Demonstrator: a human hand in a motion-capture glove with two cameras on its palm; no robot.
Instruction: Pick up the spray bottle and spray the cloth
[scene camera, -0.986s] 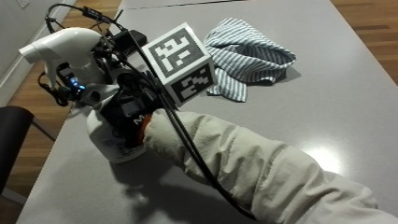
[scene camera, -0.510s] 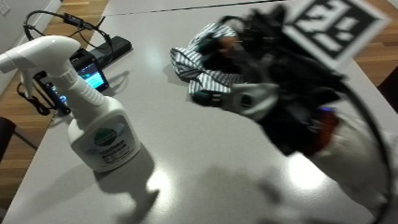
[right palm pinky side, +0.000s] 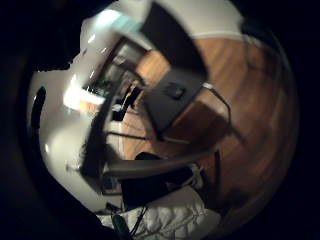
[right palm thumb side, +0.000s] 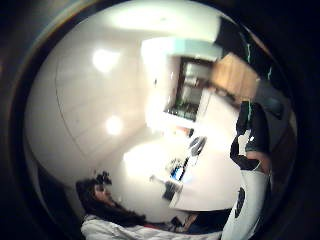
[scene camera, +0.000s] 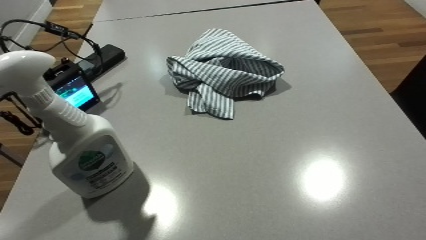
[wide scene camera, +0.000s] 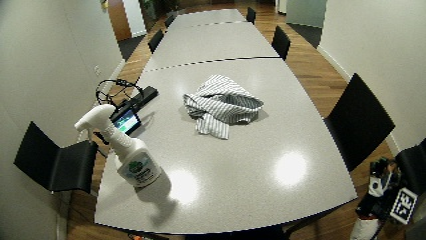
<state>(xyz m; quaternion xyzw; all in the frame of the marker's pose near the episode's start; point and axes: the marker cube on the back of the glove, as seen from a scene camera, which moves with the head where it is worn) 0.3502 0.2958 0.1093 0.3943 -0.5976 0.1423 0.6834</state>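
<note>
White spray bottle (scene camera: 80, 150) stands upright, well apart from the striped cloth (scene camera: 223, 75). We can't tell our gloved right hand's (wide scene camera: 383, 197) grip; reach back, grasping the neck.

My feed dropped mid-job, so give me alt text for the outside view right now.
A white spray bottle stands upright and untouched near the edge of a grey table, apart from a crumpled striped cloth lying farther across it. A phone with a lit screen and black cables lie behind the bottle; no hand is visible.
</note>
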